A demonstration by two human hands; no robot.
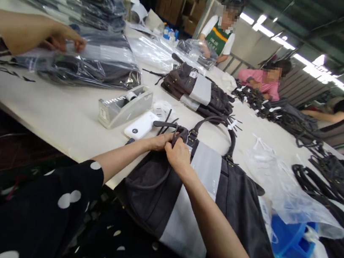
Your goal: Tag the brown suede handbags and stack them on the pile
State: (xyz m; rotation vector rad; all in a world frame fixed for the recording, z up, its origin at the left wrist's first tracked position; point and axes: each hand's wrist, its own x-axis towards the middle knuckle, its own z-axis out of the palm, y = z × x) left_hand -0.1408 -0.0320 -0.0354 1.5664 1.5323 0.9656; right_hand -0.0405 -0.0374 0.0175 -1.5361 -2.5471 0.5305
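A dark grey handbag (235,198) lies before me at the table's near edge, with a pale paper band (202,174) around its middle. Its looped handle (232,139) stands up at the far side. At the bag's upper left corner, my left hand (162,141) and my right hand (178,153) meet with fingers closed on the dark bag material beside the handle's base. A dark strap end (166,125) sticks out just beyond my fingers. Exactly which part each hand pinches is partly hidden by the fingers.
A tape dispenser (125,107) and a white device (140,125) sit left of the bag. Banded bags (196,90) are stacked beyond. Blue plastic holder (296,244) and clear bags (294,193) lie right. A co-worker's arm (28,34) reaches over wrapped bags (91,66); other people work farther back.
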